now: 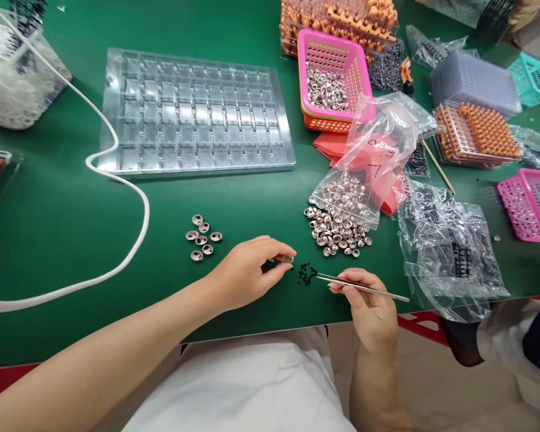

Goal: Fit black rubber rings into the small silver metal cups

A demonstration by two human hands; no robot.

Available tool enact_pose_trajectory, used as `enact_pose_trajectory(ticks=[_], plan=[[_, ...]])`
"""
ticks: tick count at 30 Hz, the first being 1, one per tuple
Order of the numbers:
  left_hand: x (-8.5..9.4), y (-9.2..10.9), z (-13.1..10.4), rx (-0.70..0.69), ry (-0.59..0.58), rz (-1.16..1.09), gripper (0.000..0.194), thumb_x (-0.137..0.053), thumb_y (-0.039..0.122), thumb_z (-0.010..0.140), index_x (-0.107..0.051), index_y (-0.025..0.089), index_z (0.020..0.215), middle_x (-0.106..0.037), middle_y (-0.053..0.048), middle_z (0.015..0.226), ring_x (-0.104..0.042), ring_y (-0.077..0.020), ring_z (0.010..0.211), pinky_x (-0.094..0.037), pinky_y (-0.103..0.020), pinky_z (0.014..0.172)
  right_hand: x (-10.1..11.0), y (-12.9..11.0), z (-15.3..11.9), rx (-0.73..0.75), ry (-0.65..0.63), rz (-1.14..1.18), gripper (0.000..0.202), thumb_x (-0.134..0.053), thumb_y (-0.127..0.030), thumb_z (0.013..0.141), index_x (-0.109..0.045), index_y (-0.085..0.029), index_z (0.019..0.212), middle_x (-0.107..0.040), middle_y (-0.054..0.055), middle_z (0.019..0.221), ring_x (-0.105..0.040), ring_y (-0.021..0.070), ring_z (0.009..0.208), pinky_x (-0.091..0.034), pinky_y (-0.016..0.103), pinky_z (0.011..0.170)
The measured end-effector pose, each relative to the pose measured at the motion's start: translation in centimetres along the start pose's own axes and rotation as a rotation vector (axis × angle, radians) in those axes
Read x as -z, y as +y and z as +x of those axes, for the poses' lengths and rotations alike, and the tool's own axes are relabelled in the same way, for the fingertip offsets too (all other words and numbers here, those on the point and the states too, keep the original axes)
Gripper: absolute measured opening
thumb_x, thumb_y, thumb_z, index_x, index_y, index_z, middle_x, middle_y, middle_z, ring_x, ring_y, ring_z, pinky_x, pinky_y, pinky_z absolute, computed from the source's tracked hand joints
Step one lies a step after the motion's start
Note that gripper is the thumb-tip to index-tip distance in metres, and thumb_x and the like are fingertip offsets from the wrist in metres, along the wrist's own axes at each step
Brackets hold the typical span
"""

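Observation:
My left hand (pixel 247 270) pinches a small silver metal cup (pixel 287 259) between thumb and fingers, just above the green table. In my right hand (pixel 366 300) is a pair of metal tweezers (pixel 364 287), with its tips pointing left at a little pile of tiny black pieces (pixel 306 274). Whether the tips grip a piece is too small to tell. Beyond my right hand lies a heap of silver metal cups (pixel 337 231), partly under a clear plastic bag. Several more cups (pixel 201 240) with dark spots inside sit apart, left of my left hand.
A clear compartment tray (pixel 198 114) lies at the back, with a white cable (pixel 141 210) curving past its left side. A pink basket (pixel 333 78) holds more metal cups. Plastic bags (pixel 450 246), orange parts (pixel 490 132) and another pink basket (pixel 531 204) crowd the right.

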State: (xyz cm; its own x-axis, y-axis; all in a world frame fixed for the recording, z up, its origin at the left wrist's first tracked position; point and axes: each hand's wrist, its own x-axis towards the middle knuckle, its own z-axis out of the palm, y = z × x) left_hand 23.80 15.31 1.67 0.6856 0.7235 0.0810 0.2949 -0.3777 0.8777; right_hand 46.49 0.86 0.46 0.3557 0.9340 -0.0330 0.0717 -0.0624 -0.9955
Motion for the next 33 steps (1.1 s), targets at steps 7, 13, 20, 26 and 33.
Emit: enact_pose_trajectory(ticks=[7,13,20,26,33], plan=[[-0.68,0.09,-0.25,0.025,-0.022,0.022,0.010,-0.063,0.019,0.091,-0.068,0.017,0.099,-0.070,-0.001,0.086,-0.066,-0.0143,0.080,-0.052,-0.025,0.074,-0.18,-0.51,-0.09,0.005,0.012,-0.077,0.013,-0.067,-0.017,0.091,-0.072,-0.023,0.101,-0.068,0.004,0.103,-0.073,0.0178,0.088,-0.065,0.032,0.079],[-0.61,-0.03,-0.08,0.040,-0.027,0.028,0.008,-0.064,0.020,0.090,-0.068,0.017,0.097,-0.070,0.000,0.086,-0.064,-0.0133,0.079,-0.051,-0.024,0.073,0.09,-0.45,-0.38,0.009,-0.013,-0.086,0.016,-0.069,-0.015,0.089,-0.074,-0.026,0.100,-0.070,0.004,0.104,-0.072,0.0189,0.091,-0.065,0.033,0.080],[-0.50,0.14,-0.06,0.045,-0.043,0.024,0.009,-0.064,0.020,0.091,-0.068,0.017,0.098,-0.069,0.000,0.085,-0.064,-0.0127,0.079,-0.051,-0.023,0.073,-0.29,-0.50,-0.77,-0.039,0.048,-0.168,0.014,-0.070,-0.017,0.090,-0.073,-0.026,0.100,-0.072,0.002,0.102,-0.074,0.0170,0.086,-0.064,0.028,0.078],[-0.46,0.11,-0.08,0.044,-0.042,0.024,0.009,-0.064,0.020,0.091,-0.068,0.017,0.098,-0.069,0.000,0.085,-0.063,-0.0123,0.078,-0.051,-0.023,0.072,-0.53,-0.52,-0.49,0.013,0.011,-0.149,0.018,-0.070,-0.014,0.089,-0.073,-0.027,0.100,-0.074,0.001,0.102,-0.074,0.0171,0.087,-0.064,0.029,0.079],[-0.45,0.13,-0.09,0.044,-0.049,0.019,0.008,-0.064,0.020,0.091,-0.068,0.017,0.097,-0.069,-0.001,0.085,-0.064,-0.0131,0.078,-0.051,-0.024,0.072,-0.43,-0.56,-0.57,-0.005,0.049,-0.137,0.016,-0.070,-0.015,0.089,-0.073,-0.026,0.100,-0.073,0.002,0.102,-0.075,0.0169,0.084,-0.065,0.029,0.076]])
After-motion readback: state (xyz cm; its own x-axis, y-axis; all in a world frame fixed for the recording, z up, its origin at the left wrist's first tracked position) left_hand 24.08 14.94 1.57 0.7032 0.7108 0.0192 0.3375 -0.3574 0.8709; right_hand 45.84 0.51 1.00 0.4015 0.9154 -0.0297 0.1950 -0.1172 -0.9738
